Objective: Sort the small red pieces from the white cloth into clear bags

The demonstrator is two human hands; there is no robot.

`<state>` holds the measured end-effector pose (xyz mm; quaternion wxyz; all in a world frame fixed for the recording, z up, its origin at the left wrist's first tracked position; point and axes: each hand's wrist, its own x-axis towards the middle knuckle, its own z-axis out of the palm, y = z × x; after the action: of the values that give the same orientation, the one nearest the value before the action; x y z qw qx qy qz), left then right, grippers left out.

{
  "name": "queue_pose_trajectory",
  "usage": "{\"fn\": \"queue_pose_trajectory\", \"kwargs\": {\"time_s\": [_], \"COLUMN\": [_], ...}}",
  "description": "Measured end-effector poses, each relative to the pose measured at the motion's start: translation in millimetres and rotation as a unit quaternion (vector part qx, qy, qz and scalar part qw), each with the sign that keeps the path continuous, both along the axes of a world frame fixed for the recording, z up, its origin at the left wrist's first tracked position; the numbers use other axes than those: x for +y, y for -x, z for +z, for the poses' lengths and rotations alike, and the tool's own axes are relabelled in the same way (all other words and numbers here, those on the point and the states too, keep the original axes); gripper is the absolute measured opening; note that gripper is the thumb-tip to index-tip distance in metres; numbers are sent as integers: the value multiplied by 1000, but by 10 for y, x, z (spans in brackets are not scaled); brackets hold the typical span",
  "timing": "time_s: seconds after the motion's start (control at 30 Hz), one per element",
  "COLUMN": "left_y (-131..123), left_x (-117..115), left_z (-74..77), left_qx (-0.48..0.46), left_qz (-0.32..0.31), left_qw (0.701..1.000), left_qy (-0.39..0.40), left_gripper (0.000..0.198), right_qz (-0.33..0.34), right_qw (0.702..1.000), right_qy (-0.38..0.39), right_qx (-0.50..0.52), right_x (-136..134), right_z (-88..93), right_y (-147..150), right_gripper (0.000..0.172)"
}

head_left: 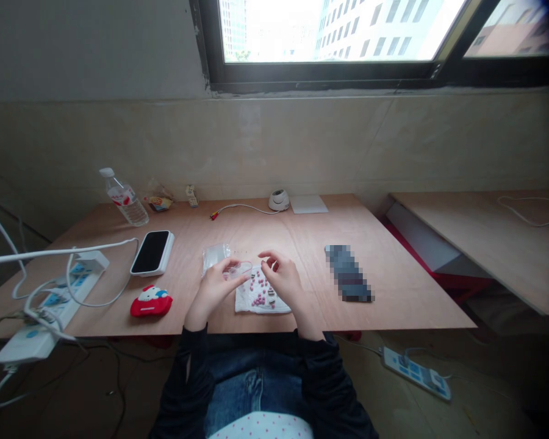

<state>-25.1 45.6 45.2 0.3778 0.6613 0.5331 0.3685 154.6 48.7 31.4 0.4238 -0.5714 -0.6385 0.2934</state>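
Note:
My left hand [216, 284] is closed in a pinch on a thin, clear loop [242, 269] that looks like cord. To its right, my right hand [284, 279] has its fingers curled and fingertips close together near the loop; whatever lies between them is too small to make out. Below both hands a white cloth or tissue [243, 303] lies flat on the table. Small pink beads [258, 300] and several metallic pieces [271, 292] are scattered on it, partly covered by my right hand. A clear plastic bag [215, 255] lies just behind my left hand.
On the wooden table [311, 244] stand a water bottle [125, 198], a white-cased device [152, 253] and a red pouch [150, 301]. A power strip [55, 311] with cables crosses the left edge. A dome camera [279, 200] sits behind; a blurred dark object [349, 272] lies right.

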Motion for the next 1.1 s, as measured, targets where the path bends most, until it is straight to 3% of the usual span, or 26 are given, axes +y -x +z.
{"fn": "queue_pose_trajectory", "kwargs": {"time_s": [0.33,0.97,1.1], "left_y": [8,10,6], "left_x": [2,-10,-9], "left_z": [-10,19,30], "left_qx": [12,6,5], "left_qz": [-6,-8,-14], "left_qw": [1000,1000,1000], "left_qy": [5,-5,0], "left_gripper": [38,33,34], "right_qz": [-4,4,9], "right_qw": [989,969,967], "right_qy": [44,80,52], "right_qx": [-142,-235,-247], "right_x": [107,70,55], "right_z": [-414,-435,-446], "right_y": [133,346,352], "right_gripper": [17,16,19]}}
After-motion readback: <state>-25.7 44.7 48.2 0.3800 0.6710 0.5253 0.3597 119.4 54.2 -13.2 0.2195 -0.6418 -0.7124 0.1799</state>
